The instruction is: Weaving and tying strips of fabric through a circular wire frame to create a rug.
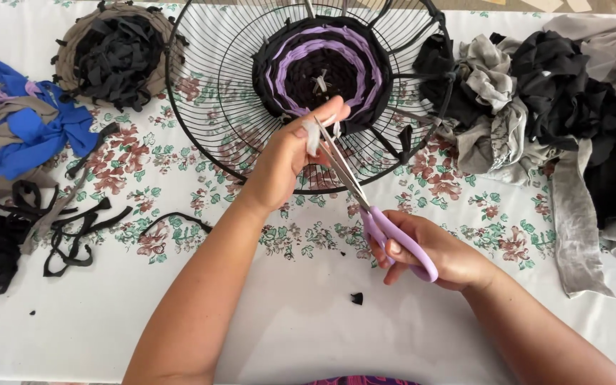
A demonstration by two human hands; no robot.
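Now, seen from your head camera, your right hand (429, 251) has its fingers clamped through the lilac handles of the scissors (376, 214), whose blades angle up toward the wire fan guard (208, 107). Your left hand (290, 153) has its fingers pinched together on a pale fabric strip (313, 137) right at the blade tips, just below the round purple-and-black woven mat (319, 68) inside the guard. Grey and black rags (536, 93) lie heaped at the right on the floral surface (301, 314).
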